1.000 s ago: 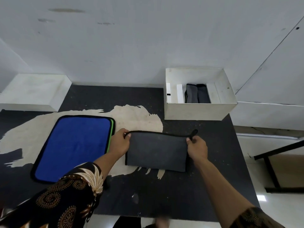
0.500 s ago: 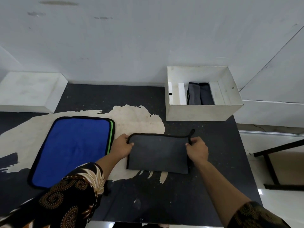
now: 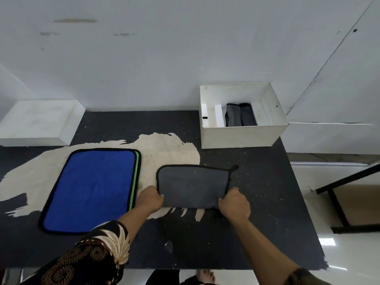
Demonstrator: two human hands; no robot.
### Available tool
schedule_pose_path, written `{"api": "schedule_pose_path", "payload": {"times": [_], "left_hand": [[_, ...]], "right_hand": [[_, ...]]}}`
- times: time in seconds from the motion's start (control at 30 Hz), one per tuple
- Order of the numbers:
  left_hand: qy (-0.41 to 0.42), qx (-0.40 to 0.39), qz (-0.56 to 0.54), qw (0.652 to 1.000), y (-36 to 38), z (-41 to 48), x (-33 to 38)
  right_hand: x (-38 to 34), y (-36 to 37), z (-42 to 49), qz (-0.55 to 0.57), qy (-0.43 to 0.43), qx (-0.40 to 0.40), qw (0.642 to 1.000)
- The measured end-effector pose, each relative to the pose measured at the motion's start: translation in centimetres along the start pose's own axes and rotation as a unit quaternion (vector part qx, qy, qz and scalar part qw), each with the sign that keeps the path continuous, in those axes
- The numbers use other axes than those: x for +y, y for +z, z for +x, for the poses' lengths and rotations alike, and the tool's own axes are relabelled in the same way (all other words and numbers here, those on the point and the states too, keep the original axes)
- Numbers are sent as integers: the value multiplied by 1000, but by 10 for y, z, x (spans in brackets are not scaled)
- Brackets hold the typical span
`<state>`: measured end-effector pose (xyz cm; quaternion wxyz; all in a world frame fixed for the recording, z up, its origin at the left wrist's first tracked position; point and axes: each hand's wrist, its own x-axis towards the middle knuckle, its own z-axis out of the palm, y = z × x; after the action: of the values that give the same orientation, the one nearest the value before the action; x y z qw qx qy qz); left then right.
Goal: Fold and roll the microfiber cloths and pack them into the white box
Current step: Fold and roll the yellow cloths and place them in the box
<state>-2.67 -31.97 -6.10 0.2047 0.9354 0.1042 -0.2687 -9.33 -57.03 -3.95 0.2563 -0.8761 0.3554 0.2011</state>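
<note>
— Item, grey cloth [image 3: 192,185]: how does it lie?
— Folded flat, long axis along the table's [image 3: 257,233] near edge, loop [image 3: 234,168] pointing toward the box [image 3: 242,136]. Your left hand [image 3: 149,199] and right hand [image 3: 235,205] grip its near corners.

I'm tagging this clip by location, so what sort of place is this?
Probably a bare workroom or packing station rather than a home: a worn black table against a plain white wall, a white box holding rolled cloths, and a glossy floor.
</note>
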Motion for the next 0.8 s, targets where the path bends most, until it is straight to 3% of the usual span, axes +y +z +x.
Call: {"api": "schedule_pose_path", "payload": {"times": [0.3, 0.5, 0.63, 0.8], "left_hand": [[21, 51, -105, 993, 4, -23, -2], [29, -37, -182, 982, 5, -46, -6], [-6, -120, -163, 979, 14, -62, -12], [-28, -99, -217, 971, 31, -71, -19]], "right_hand": [[18, -15, 3, 96, 8, -44, 994], [51, -27, -10, 113, 38, -74, 990], [72, -25, -22, 81, 46, -100, 991], [85, -18, -28, 61, 31, -67, 995]]}}
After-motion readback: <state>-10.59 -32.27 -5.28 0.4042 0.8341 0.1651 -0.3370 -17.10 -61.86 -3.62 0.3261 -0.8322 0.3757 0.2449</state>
